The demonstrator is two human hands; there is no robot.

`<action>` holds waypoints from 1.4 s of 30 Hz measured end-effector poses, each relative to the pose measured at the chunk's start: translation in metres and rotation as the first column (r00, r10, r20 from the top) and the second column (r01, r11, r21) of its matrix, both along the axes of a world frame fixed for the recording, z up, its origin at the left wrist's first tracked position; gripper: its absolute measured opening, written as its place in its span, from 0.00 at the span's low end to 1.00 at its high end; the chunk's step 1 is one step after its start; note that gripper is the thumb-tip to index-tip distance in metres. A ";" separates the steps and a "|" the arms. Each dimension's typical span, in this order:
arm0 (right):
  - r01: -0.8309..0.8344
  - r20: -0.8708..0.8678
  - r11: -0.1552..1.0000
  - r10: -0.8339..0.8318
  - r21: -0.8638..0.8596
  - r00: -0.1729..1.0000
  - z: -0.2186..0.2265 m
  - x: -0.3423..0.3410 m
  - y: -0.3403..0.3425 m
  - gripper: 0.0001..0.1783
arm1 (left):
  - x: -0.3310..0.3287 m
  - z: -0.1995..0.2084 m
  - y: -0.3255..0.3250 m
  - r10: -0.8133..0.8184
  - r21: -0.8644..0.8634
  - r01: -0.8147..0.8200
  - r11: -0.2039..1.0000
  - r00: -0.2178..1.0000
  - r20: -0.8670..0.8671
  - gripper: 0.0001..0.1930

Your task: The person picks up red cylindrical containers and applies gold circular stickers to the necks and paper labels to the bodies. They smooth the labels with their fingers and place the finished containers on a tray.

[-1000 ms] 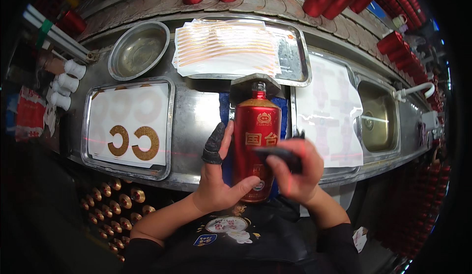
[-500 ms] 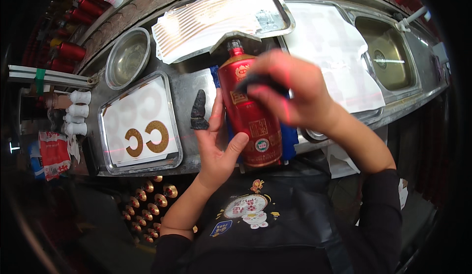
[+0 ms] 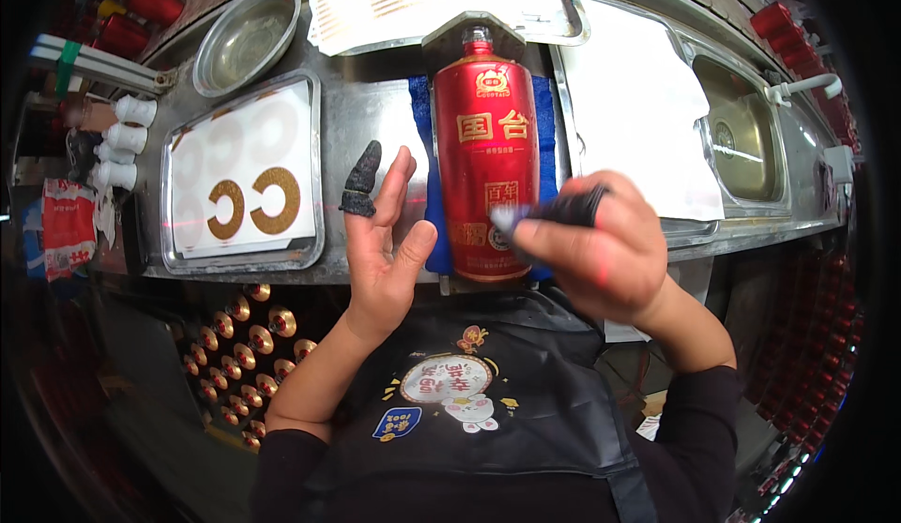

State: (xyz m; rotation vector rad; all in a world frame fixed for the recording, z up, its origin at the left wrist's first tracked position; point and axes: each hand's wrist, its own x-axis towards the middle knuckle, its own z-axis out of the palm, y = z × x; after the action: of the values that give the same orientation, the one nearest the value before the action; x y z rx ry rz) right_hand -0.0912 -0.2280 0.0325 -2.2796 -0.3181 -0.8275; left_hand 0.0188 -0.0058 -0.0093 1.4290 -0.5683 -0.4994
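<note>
Logging the red bottle [image 3: 483,166] first: it lies between our two hands, label side up, neck pointing to the far side, base toward us. Blue cloth [image 3: 545,124] shows along both its sides; the neck is at a metal rest [image 3: 441,49] at the far end.

Our left hand [image 3: 380,251] is left of the bottle's near half, fingers spread and pointing far, grip released. Its thumb is near the bottle's left side with a visible gap. A black finger cover [image 3: 359,181] sits on one finger.

Our right hand [image 3: 610,256] is at the bottle's near right, fingers bent, tips over the lower label. It's blurred: we can't tell if the dark piece [image 3: 563,210] at its fingers is a cover or something held, nor if it touches the bottle.

Left of our left hand, a tray [image 3: 317,176] has two gold open rings [image 3: 274,201] on white paper. Far left, we have a metal bowl [image 3: 206,68]; far middle, striped sheets [image 3: 375,7]. Right of the bottle we see a white sheet [image 3: 638,120], then the sink [image 3: 727,162].
</note>
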 end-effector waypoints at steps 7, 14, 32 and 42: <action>-0.084 0.053 0.996 0.085 -0.025 0.995 0.015 -0.016 0.017 0.15 | -0.005 0.003 0.002 -0.035 -0.018 0.036 0.999 0.999 0.028 0.36; -0.263 0.038 0.935 0.279 -0.239 0.959 0.002 0.002 0.051 0.13 | -0.012 0.004 0.005 -0.007 -0.106 0.006 0.994 1.000 -0.008 0.34; 0.439 -0.427 0.291 -0.109 0.850 0.898 -0.059 -0.034 0.044 0.13 | -0.010 0.009 -0.033 -0.260 0.423 0.021 0.906 0.816 0.515 0.61; 0.343 -0.277 0.798 -0.228 0.496 0.933 -0.033 -0.026 0.043 0.11 | 0.003 0.002 -0.019 -0.344 0.595 0.058 0.801 0.859 0.379 0.63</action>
State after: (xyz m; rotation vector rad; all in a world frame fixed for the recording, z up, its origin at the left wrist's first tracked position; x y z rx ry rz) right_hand -0.1176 -0.1851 -0.0003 -1.8657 0.3370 -0.7067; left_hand 0.0219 -0.0244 -0.0071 2.1070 -1.0424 -0.5187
